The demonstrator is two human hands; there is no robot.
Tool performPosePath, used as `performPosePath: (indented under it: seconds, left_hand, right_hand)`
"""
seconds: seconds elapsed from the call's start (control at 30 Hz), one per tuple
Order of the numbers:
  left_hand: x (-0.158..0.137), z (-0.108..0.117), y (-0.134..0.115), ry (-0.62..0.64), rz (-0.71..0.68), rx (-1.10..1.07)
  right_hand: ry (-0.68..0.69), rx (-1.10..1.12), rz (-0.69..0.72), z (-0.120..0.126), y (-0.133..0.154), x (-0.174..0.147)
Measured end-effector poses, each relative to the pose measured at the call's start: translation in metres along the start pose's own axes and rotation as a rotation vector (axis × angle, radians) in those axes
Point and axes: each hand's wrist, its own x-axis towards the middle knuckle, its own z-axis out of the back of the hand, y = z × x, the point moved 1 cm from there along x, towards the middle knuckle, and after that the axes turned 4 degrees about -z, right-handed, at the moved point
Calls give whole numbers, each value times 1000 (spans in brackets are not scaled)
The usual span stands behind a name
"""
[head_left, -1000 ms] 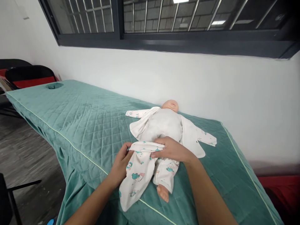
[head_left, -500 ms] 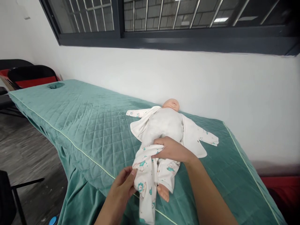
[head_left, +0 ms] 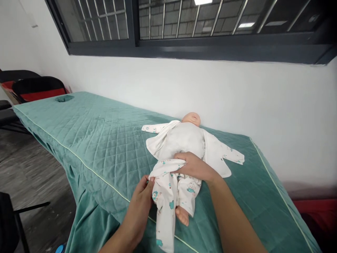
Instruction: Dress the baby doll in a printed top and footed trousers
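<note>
A baby doll [head_left: 184,138] lies on its back, head toward the wall, its white cloth torso showing between the spread halves of an unfastened white jacket [head_left: 217,154]. Printed baby trousers [head_left: 165,200] cover its legs. One bare foot [head_left: 182,215] sticks out of the trouser leg on the right; the other leg's cuff hangs flat over the near edge, with no foot visible. My left hand [head_left: 140,200] pinches the outer left side of the trousers. At the waistband, my right hand [head_left: 193,166] is closed on the fabric, its fingertips partly hidden.
Green quilted cover [head_left: 110,147] drapes the long bed, which has a face hole [head_left: 64,98] at its far left. Behind it runs a white wall [head_left: 168,84] below a barred window. Black and red chairs [head_left: 40,88] stand at the left; a blue round object [head_left: 60,248] lies on the floor.
My left hand has slid upward along the trousers' side, toward the waistband. The waistband cloth is drawn slightly higher and wider. My right hand stays almost where it was.
</note>
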Motion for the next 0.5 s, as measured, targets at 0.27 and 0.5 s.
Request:
performPosePath:
  seconds: [0.27, 0.5]
  left_hand:
    - [18, 10, -22, 72, 19, 101]
    - [40, 21, -17, 268, 36, -172]
  right_hand:
    - [14, -39, -4, 0, 5, -1]
    - [20, -51, -19, -1, 4, 0]
